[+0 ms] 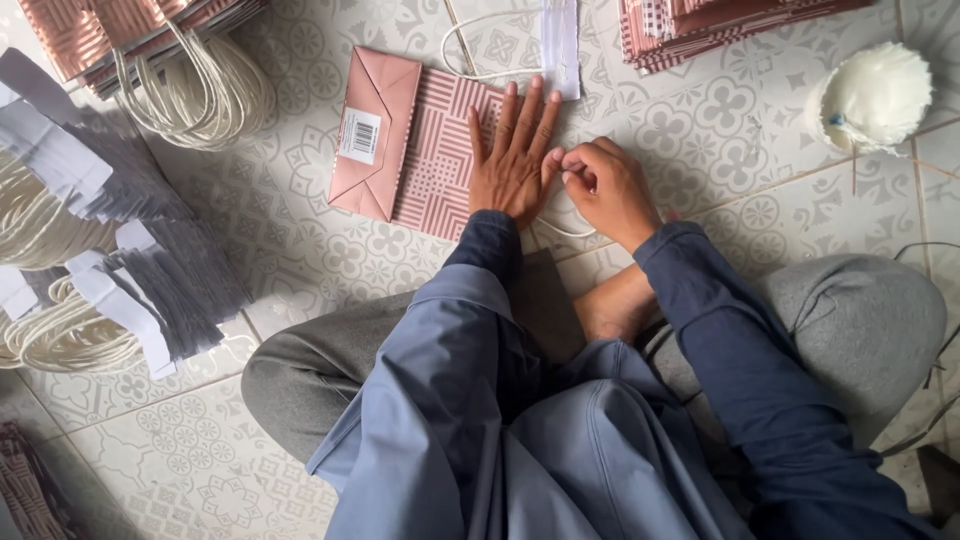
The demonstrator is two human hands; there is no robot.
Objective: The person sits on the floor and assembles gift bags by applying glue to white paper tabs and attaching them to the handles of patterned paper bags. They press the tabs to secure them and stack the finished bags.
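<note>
A flat pink paper bag (415, 150) with a striped pattern and a folded bottom lies on the tiled floor (700, 160) in front of me. My left hand (512, 155) presses flat on the bag's right end, fingers spread. My right hand (605, 188) is just to its right, fingers pinched on a white cord handle (560, 228) at the bag's edge. Another white cord handle on a white paper strip (558, 40) lies just beyond the bag.
Stacks of pink bags sit at top left (110, 30) and top right (720, 25). Bundles of white cord handles on paper strips (100, 250) fill the left side. A cone of white cord (875, 95) stands at right. My crossed legs occupy the foreground.
</note>
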